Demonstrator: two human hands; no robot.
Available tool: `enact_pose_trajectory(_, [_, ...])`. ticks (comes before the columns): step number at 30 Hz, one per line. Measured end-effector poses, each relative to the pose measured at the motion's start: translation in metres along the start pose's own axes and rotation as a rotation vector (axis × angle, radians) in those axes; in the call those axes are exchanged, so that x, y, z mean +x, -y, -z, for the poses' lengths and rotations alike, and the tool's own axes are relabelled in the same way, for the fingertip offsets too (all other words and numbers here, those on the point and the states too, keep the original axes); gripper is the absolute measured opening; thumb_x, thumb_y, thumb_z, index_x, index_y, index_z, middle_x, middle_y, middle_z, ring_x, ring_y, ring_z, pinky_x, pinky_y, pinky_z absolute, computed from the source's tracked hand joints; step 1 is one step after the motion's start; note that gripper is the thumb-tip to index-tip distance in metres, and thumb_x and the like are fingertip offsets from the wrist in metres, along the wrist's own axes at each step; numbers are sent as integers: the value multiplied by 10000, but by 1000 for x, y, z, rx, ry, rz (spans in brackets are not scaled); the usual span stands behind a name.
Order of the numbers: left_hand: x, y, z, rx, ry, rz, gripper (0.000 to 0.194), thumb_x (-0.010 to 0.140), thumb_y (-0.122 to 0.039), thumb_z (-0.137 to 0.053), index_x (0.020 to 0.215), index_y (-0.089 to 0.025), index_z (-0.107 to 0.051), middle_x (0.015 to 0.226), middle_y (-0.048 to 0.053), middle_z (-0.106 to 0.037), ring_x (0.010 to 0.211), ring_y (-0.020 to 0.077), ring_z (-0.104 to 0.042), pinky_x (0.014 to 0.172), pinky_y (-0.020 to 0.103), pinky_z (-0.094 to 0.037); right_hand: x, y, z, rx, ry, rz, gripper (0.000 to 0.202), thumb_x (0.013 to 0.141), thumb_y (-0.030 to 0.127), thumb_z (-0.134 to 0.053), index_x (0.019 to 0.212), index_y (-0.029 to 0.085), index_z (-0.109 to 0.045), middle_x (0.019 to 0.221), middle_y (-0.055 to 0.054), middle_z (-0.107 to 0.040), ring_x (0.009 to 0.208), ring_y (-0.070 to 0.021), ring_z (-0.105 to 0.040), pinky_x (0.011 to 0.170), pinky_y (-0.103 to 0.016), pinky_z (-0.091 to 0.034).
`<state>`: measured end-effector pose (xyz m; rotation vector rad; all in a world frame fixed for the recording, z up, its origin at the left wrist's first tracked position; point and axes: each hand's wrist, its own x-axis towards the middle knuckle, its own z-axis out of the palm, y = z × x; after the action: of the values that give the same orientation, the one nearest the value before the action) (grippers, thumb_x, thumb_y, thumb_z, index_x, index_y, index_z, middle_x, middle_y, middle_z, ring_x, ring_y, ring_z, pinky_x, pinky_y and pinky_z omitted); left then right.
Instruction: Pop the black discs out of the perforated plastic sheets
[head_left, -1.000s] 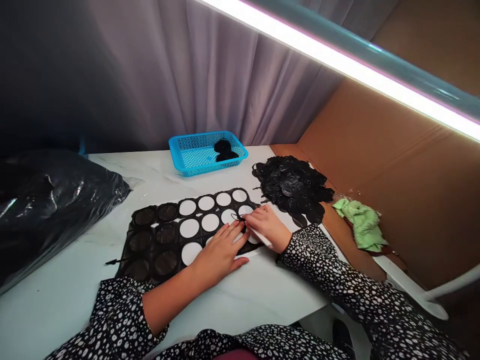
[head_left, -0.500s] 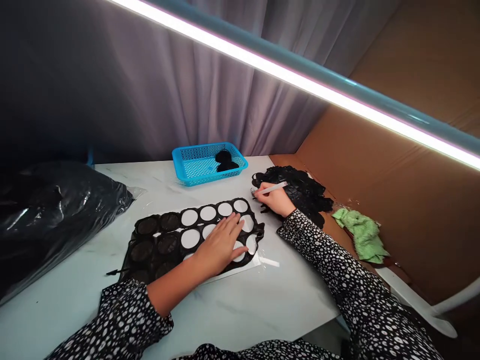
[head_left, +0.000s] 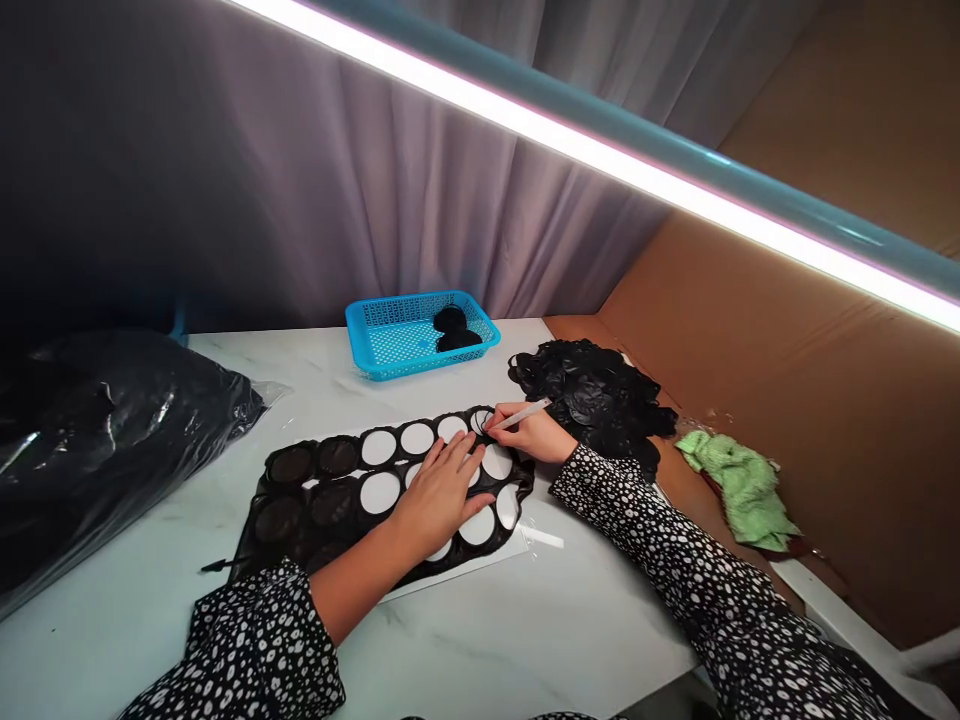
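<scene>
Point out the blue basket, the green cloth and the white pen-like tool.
Blue basket (head_left: 360, 345): head view, left rim.
Green cloth (head_left: 742, 487): head view, middle.
White pen-like tool (head_left: 528, 411): head view, shaft beyond the fingers.

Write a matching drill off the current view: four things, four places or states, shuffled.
Things:
1. blue basket
2. green cloth
3. left hand
4. right hand

Places or states:
A. spread on the black sheet with round sections
B. gripping a slim pale tool
C. in front of the curtain, black round pieces inside
D. crumpled, right of the black pile

Pairs: 1-C, 2-D, 3-A, 4-B
</scene>
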<state>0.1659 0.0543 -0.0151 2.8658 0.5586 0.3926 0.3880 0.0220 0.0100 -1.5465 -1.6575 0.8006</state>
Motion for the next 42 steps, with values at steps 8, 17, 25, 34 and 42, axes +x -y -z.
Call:
enact_pose_trajectory(8, [0,1,0,6,3,-15,568,965,-467,-540,1431,-168,-417,1518,166,-406,1439,297,-327,1159,505,-305,-3,2,0,-28,-25,31,85,800,230,-615,736,179,-637,806,-29,-721,743,-157,-637,692,-253,-469])
enact_pose_trajectory(17, [-1,3,-3,-13,-19,-18,551,971,-474,-521,1427,-179,-427,1514,161,-413,1434,301,-338,1154,513,-311,-4,-1,-2,-2,-29,11,111,797,237,-626,704,179,-611,855,-43,-735,783,-165,-647,717,-265,-474])
enact_pose_trajectory(25, [0,3,-3,2,-1,-17,559,968,-469,-528,1426,-163,-429,1518,165,-404,1437,301,-330,1155,511,-309,-6,-1,-3,-79,-25,54,98,833,209,-619,740,180,-612,849,-30,-721,765,-157,-640,709,-255,-459])
enact_pose_trajectory(34, [0,2,-3,-20,-4,3,574,941,-461,-582,1423,-184,-440,1529,158,-391,1437,302,-330,1165,510,-298,-3,-4,-14,-792,-147,204,131,923,184,-486,888,173,-611,832,-90,-689,809,-217,-593,774,-324,-368])
enact_pose_trajectory(42, [-8,8,11,-47,32,-24,603,956,-469,-557,1461,-192,-377,1553,157,-349,1457,283,-285,1171,477,-302,41,-14,58,-505,-709,-181,140,817,181,-533,679,205,-535,656,-23,-623,609,-162,-525,610,-262,-342])
